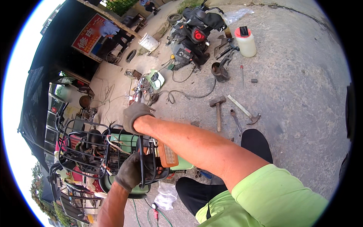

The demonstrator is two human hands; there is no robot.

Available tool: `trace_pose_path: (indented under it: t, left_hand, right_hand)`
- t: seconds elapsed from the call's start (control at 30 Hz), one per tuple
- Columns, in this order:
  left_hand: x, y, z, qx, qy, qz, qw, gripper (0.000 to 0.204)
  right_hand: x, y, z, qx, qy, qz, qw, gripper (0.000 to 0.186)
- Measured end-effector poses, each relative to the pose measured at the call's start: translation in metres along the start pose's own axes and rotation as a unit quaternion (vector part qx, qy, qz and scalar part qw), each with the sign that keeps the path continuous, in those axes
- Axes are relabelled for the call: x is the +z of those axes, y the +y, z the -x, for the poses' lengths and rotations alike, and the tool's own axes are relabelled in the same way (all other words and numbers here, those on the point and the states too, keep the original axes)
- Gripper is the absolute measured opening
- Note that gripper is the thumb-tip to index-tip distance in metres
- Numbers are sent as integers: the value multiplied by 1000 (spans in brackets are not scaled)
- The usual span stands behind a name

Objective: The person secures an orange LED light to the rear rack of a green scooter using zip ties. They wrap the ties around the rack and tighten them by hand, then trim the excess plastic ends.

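Both my hands wear dark grey work gloves. My left hand point(130, 173) is wrapped around a bar of the black metal rack point(106, 148), its fingertips partly hidden inside the frame. Above it, my right hand point(137, 117) is closed at the rack's end. A short dark piece sticks up past the right fist, but what the fist holds is mostly hidden. Beside the left hand sits an orange-framed lamp point(168, 154) with a clear lens. Pale green body panels point(123, 142) and loose wires show through the rack.
On the concrete lie a mallet point(218, 113), a claw hammer point(245, 109), a wrench point(236, 122) and a screwdriver point(242, 75). Farther off stand a dark scooter point(193, 36), a white jug point(245, 43) with a phone on top, and a white bucket point(149, 42). Cables cross the ground.
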State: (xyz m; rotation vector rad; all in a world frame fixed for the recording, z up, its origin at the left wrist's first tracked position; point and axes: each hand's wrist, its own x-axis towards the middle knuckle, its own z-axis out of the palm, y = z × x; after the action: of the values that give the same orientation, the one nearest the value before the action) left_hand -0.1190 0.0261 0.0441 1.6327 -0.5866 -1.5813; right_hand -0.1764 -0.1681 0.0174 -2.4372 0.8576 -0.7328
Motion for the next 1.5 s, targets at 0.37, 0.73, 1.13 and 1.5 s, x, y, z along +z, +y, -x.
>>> trace_pose_path:
  t: [0.37,0.73,1.13,1.5]
  left_hand:
    - [-11,-20,-3,7,-65,39,997,41]
    - [-26,-10,2,44,15,-261,964,29]
    - [-28,27,-44,-229,1,-239,944,21]
    - [-36,0,-38,-11,-22,-450,893,19]
  right_hand:
    - [0,2,3,23,-34,-26,999,25]
    - [-14,-3,9,-15,-41,-32,999,29]
    - [1,5,4,-4,-6,-67,998,26]
    - [-15,13,13,-3,-27,-114,993,25]
